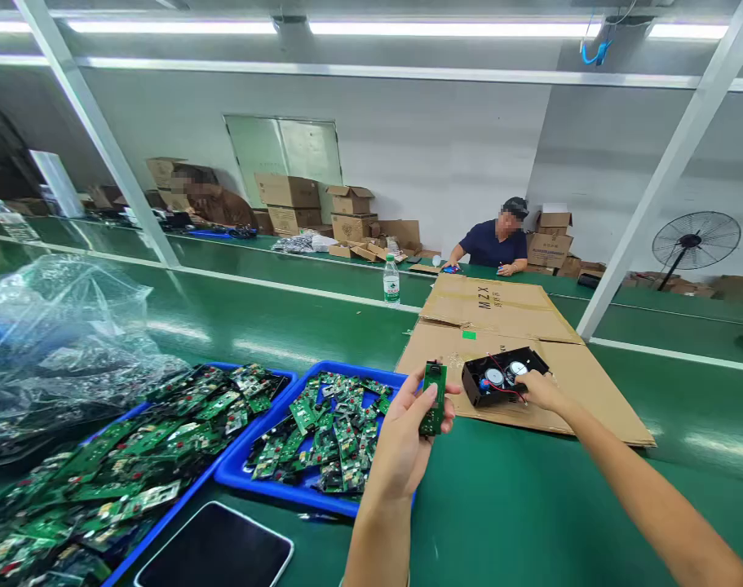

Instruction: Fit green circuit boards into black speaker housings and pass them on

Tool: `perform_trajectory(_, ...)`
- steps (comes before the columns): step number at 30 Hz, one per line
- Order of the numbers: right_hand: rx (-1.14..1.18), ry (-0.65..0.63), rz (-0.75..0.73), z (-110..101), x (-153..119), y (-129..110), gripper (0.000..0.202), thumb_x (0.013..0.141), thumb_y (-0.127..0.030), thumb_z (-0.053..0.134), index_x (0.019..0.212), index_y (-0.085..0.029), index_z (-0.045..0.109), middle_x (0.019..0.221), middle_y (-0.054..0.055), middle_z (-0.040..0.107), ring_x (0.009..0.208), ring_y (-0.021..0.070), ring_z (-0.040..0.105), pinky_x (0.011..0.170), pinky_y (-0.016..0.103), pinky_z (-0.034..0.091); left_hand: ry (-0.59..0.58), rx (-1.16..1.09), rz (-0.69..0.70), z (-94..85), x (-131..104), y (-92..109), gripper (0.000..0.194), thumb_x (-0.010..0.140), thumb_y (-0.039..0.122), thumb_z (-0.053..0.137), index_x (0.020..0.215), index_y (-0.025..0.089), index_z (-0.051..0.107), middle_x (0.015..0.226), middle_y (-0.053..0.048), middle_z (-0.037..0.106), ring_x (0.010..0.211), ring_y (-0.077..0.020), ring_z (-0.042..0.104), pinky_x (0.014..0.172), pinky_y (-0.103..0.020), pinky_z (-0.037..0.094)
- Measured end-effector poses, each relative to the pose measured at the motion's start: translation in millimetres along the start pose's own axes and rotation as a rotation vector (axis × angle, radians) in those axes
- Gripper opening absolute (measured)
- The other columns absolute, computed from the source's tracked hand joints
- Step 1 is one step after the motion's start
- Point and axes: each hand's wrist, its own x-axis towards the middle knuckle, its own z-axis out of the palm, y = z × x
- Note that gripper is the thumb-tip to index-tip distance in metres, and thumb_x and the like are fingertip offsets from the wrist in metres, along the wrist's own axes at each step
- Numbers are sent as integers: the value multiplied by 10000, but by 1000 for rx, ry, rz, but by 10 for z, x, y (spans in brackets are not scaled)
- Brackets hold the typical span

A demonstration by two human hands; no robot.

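A small green circuit board (433, 401) is gripped upright between the thumb and fingers of my left hand (408, 428). To its right, the fingers of my right hand (539, 390) close on the right side of a black housing (481, 393). Two round silver-faced parts (495, 377), a blue component and thin red wires show in the housing, which rests on flattened cardboard (567, 387). My right fingertips are partly hidden at the housing.
Blue trays (285, 487) of circuit boards stand left, beside clear plastic bags (59, 326). A black tablet-like object (218, 550) lies at the front. A water bottle (391, 281) stands further back. Two people sit across the tables, near cartons (289, 191).
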Motion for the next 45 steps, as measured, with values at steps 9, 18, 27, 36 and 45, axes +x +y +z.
perform_trajectory(9, -101, 32, -91, 103, -1230, -364, 107, 811, -230, 593, 737, -180, 652, 733, 65, 639, 806, 210, 558, 722, 323, 245, -49, 164, -57, 26, 140, -185, 310, 729, 359, 600, 915, 111, 614, 712, -74, 652, 519, -103, 473, 440, -218, 325)
perform_trajectory(18, 1, 185, 25, 199, -2497, -662, 133, 659, -192, 746, 661, -178, 614, 618, 28, 626, 693, 221, 544, 656, 347, 314, -230, 487, -161, 161, 146, -331, 297, 753, 338, 580, 968, 135, 615, 833, -57, 638, 645, -120, 522, 523, -229, 416)
perform_trajectory(27, 740, 441, -257, -164, -2357, -1003, 143, 881, -192, 472, 866, -178, 613, 740, 44, 617, 666, 149, 539, 613, 272, 424, -393, 735, -273, 131, 197, -482, 346, 715, 337, 647, 930, 192, 417, 705, 32, 572, 563, -159, 635, 537, -288, 495)
perform_trajectory(36, 1615, 319, 142, -125, -1628, -913, 267, 685, -388, 684, 832, -178, 612, 681, 10, 613, 621, 154, 592, 578, 270, 482, -440, 894, -283, 165, 190, -578, 339, 752, 271, 588, 1063, 184, 486, 783, -21, 625, 749, -209, 664, 663, -324, 505)
perform_trajectory(45, 1585, 358, 169, -105, -1661, -869, 325, 763, -443, 590, 873, -141, 638, 708, 47, 647, 452, 92, 527, 431, 222, 401, -462, 899, -292, 233, 209, -691, 240, 823, 379, 474, 835, 150, 544, 617, 12, 581, 517, -100, 534, 493, -219, 420)
